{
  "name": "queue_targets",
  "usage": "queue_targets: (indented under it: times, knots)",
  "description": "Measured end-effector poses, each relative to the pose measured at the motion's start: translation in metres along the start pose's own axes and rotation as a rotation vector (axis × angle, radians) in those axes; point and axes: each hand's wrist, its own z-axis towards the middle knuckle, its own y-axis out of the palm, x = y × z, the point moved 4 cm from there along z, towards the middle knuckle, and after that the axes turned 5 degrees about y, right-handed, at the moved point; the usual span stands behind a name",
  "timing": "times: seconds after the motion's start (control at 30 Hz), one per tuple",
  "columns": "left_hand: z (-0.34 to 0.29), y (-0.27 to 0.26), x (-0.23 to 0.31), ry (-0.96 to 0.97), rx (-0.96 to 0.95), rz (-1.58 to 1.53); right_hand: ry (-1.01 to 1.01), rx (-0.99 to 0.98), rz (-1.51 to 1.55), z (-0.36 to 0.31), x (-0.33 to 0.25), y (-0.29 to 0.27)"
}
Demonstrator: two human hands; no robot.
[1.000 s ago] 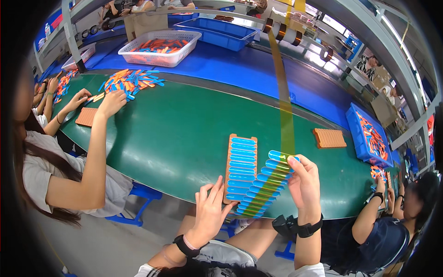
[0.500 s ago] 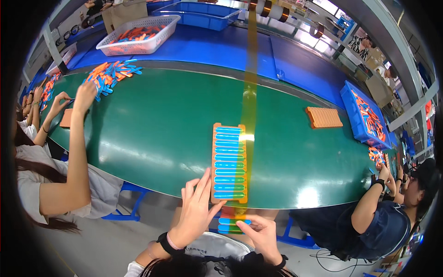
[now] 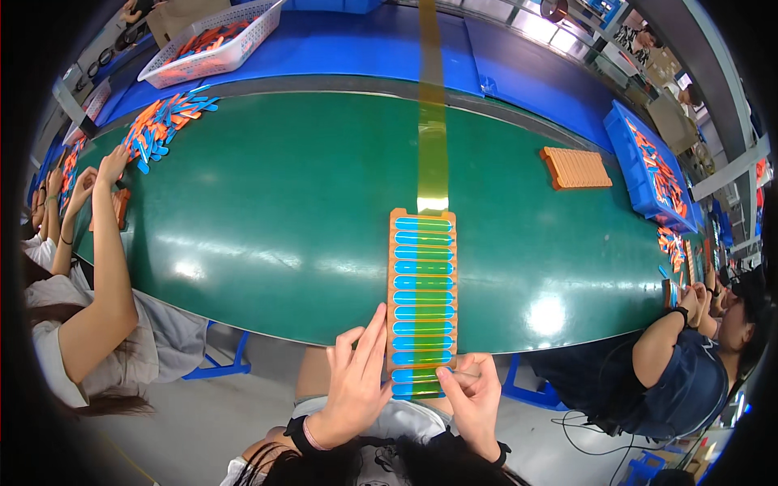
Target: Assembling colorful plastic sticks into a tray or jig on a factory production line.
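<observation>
An orange slotted tray (image 3: 393, 213) lies lengthwise on the green table, overhanging the near edge. Blue flat sticks (image 3: 405, 283) with rounded ends fill its slots crosswise. A strip of transparent yellow tape (image 3: 433, 154) comes down from the far side and runs along the tray over the sticks. My left hand (image 3: 350, 390) is at the tray's near left side, fingers stretched along its edge, nothing gripped. At the near end, my right hand (image 3: 474, 397) pinches the taped sticks, thumb on top; its fingers underneath are partly hidden.
Another orange tray (image 3: 577, 168) lies to the right, beside a blue bin (image 3: 644, 174) of orange and blue sticks. A stick pile (image 3: 166, 130) and a white basket (image 3: 212, 42) are at left. People work on both sides; a blue bench (image 3: 381, 49) runs behind.
The tape now lies centred along the sticks, where before it crossed toward the tray's right side. My right hand, with the taped end, has come up against the tray's near end.
</observation>
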Motion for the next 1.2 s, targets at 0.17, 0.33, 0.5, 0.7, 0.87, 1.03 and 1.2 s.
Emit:
queue_targets:
  times: [0.17, 0.33, 0.5, 0.7, 0.87, 1.03, 1.2]
  knots:
    - [0.001, 0.001, -0.003, 0.014, 0.005, 0.052, 0.035, 0.009, -0.010, 0.002, 0.003, 0.000]
    - [0.009, -0.014, -0.009, 0.095, -0.010, 0.049, 0.035, 0.085, 0.060, 0.002, 0.002, 0.003]
    - [0.010, -0.019, -0.016, 0.624, -0.041, 0.119, 0.019, 0.117, 0.075, 0.003, 0.007, 0.004]
    - [0.010, -0.017, -0.015, 0.814, -0.163, 0.185, -0.010, 0.109, 0.077, 0.002, 0.005, 0.006]
    - [0.011, -0.017, -0.015, 0.783, -0.177, 0.159, -0.065, 0.123, -0.145, 0.007, -0.018, -0.016]
    - [0.010, -0.018, -0.011, 0.813, -0.168, 0.171, -0.255, -0.040, -0.340, 0.014, -0.059, 0.000]
    - [0.006, -0.019, -0.007, 0.839, -0.135, 0.272, -0.134, -0.173, -0.567, 0.021, -0.070, 0.025]
